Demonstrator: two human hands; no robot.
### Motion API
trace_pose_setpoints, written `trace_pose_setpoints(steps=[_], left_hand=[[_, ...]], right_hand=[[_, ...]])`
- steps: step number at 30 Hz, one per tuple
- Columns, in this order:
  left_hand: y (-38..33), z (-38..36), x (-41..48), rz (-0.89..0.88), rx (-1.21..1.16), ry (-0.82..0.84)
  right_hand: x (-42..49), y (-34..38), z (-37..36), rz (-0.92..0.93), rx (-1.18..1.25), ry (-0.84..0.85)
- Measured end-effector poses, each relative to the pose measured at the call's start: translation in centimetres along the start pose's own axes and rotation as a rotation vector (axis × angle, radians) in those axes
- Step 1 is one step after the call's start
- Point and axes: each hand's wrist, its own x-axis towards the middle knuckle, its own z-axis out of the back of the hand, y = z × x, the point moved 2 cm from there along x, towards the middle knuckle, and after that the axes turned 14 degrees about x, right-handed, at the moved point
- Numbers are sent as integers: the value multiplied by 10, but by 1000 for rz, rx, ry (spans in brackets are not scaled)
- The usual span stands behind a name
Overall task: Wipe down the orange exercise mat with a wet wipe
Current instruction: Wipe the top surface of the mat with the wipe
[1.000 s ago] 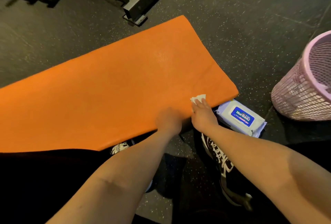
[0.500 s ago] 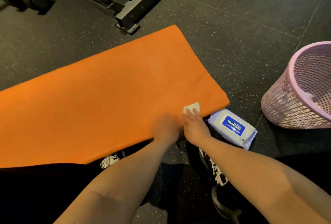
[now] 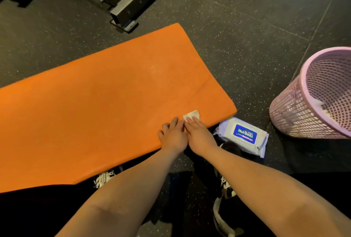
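Pressing down with straight fingers, the right hand (image 3: pixel 199 136) pins a small folded wet wipe (image 3: pixel 191 115) flat against the orange exercise mat (image 3: pixel 104 107), near the mat's 4 o'clock corner; only the wipe's far edge shows beyond the fingertips. This flat, palm-down pose likely spreads pressure so the damp sheet slides across the surface instead of bunching. The left hand (image 3: pixel 173 136) rests on the mat, touching the right hand at its 9 o'clock side. Its fingers are loosely bent and hold nothing, and it probably steadies the mat against sliding on the speckled floor (image 3: pixel 237 37). A pack of wipes (image 3: pixel 245 135) lies on the floor at 3 o'clock of the hands, just beside the mat's edge, handy for a fresh sheet. A pink mesh basket (image 3: pixel 296 119) stands further toward 3 o'clock, apart from the mat, with something white inside, apparently for used wipes. Most of the mat stretches toward 9 o'clock; whether that part is wiped cannot be told.
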Motion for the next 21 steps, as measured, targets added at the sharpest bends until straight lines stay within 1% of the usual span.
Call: trace_pose_setpoints(steps=[2, 6, 8, 10, 13, 15, 17, 19, 21], left_hand=[[-2, -2, 4, -22, 20, 3], [-8, -6, 10, -53, 75, 15], [-10, -7, 12, -67, 86, 9], [-15, -7, 13, -80, 80, -4], [-26, -5, 16, -96, 57, 5], [-31, -6, 17, -100, 68, 33], [-31, -7, 18, -109, 90, 52], [-30, -8, 18, -113, 90, 54], [-31, -7, 18, -109, 81, 48]], right_hand=[[2, -16, 14, -14, -56, -39], [2, -55, 54, -300, -68, -242], [0, -53, 53, -345, -49, -278], [-2, -36, 39, -277, -6, -242], [-7, -17, 19, -84, -27, -97], [-6, -26, 26, -80, -40, -108], [-4, -43, 41, -168, -42, -199], [-4, -58, 57, -320, -12, -301], [-2, -59, 59, -425, 37, -351]])
